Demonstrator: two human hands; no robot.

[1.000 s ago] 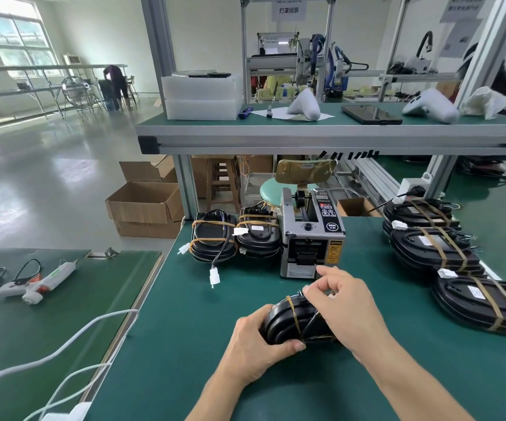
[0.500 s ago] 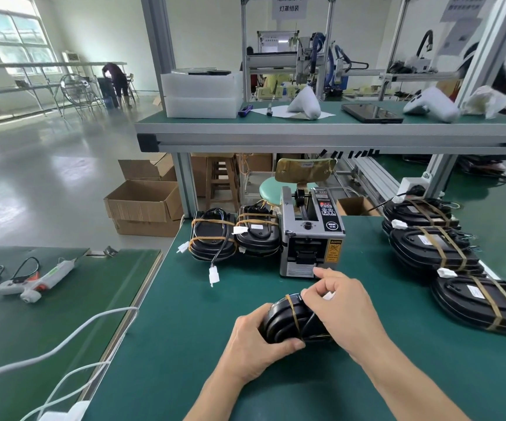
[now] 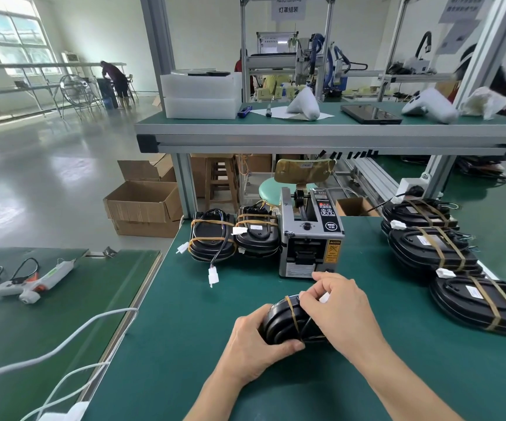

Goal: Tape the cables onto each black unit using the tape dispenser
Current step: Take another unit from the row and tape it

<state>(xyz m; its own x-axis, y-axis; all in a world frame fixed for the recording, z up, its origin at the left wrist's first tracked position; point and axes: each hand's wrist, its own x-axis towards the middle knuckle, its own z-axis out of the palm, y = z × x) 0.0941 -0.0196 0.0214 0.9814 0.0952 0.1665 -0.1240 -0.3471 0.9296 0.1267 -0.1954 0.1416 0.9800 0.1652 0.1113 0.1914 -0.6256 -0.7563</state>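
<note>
Far left on the side table lies a glue gun [image 3: 33,281], out of play. On the bench [image 3: 184,329], two taped units [image 3: 233,235] sit just left of the dispenser [image 3: 311,235]. Your left hand [image 3: 256,349] clamps round the near end of the unit [image 3: 285,322] you are working, which rests on the bench in front of the dispenser. Your right hand [image 3: 341,311] is curled over its top, fingertips pinching at the cable beside a tape strip [image 3: 291,314] already round the body; a white plug [image 3: 324,297] peeks out under your fingers. You seem mid-taping: next, keep the cable pressed flat and reach to the dispenser for another strip. Finished units [image 3: 434,250] stack at right.
</note>
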